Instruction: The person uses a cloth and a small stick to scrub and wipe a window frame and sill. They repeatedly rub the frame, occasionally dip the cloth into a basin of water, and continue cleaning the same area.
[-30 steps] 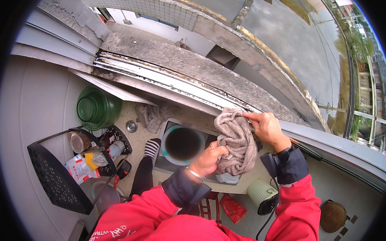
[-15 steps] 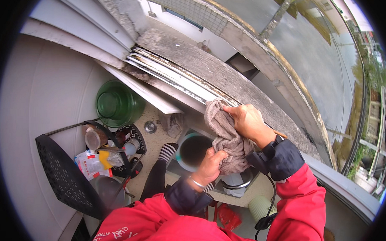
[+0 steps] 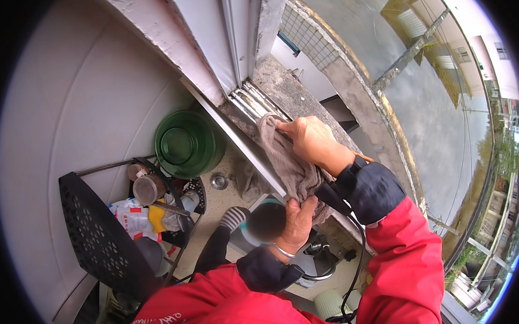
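Observation:
A greyish-brown cloth [image 3: 287,160] lies bunched over the window track [image 3: 255,102], close to where the white sash [image 3: 209,40] stands. Its upper end is under my right hand [image 3: 316,142], which grips the fabric with the index finger pressing it toward the grooves. Lower down, my left hand [image 3: 296,225] pinches the hanging part of the cloth between thumb and fingers. The rest of the track beneath the cloth and my right arm is hidden.
Below the sill are a green basin [image 3: 183,145], a bucket of dark water [image 3: 266,221] and a metal drain [image 3: 218,180]. A black perforated rack [image 3: 100,230] holds jars and packets at left. My striped-sock foot [image 3: 233,218] rests beside the bucket. A black cable [image 3: 364,245] hangs near my right sleeve.
My right hand has moved along the track toward the white sash, taking the cloth's upper end with it. The cloth is more stretched between my hands, and the view has turned.

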Demonstrator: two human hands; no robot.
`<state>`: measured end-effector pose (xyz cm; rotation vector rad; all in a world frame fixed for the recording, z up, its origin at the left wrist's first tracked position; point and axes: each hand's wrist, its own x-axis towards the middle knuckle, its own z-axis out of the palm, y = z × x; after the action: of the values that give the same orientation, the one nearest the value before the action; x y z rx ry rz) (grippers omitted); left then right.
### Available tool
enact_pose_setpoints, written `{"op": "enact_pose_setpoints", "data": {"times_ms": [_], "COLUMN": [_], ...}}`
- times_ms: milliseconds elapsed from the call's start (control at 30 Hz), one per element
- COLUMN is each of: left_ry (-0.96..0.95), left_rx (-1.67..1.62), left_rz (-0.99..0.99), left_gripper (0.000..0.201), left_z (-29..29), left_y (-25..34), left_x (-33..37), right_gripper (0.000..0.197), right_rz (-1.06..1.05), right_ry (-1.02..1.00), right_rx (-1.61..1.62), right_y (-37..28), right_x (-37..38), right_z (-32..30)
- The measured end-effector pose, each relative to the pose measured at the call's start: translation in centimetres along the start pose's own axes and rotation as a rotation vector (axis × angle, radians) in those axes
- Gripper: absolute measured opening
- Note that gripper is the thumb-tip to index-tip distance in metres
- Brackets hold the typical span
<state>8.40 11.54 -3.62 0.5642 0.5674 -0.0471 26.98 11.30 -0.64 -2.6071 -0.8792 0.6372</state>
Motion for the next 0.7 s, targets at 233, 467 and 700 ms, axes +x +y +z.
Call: {"op": "enact_pose_setpoints", "data": {"times_ms": [233, 467, 700], "left_ry": [0.07, 0.013, 0.139], "left_rx": [-0.092, 0.005, 0.073], "left_rz": [0.115, 0.287, 0.307], "left_gripper": [0.019, 0.013, 0.029], "left_z": [1.0, 0.5, 1.4], "left_y": [-0.3, -1.1, -1.4], "left_x": [3.3, 5.9, 4.9], "right_gripper": [0.025, 0.028, 0.031], "right_rz": [0.016, 0.008, -0.049], "right_ry": [-0.026, 0.108, 0.139], "right_rx": [-0.003, 0.192, 0.32], "right_y": [-2.4, -1.9, 0.7], "right_x": [5.2, 6.3, 3.7], "right_z": [-0.1, 2.2, 1.3]}}
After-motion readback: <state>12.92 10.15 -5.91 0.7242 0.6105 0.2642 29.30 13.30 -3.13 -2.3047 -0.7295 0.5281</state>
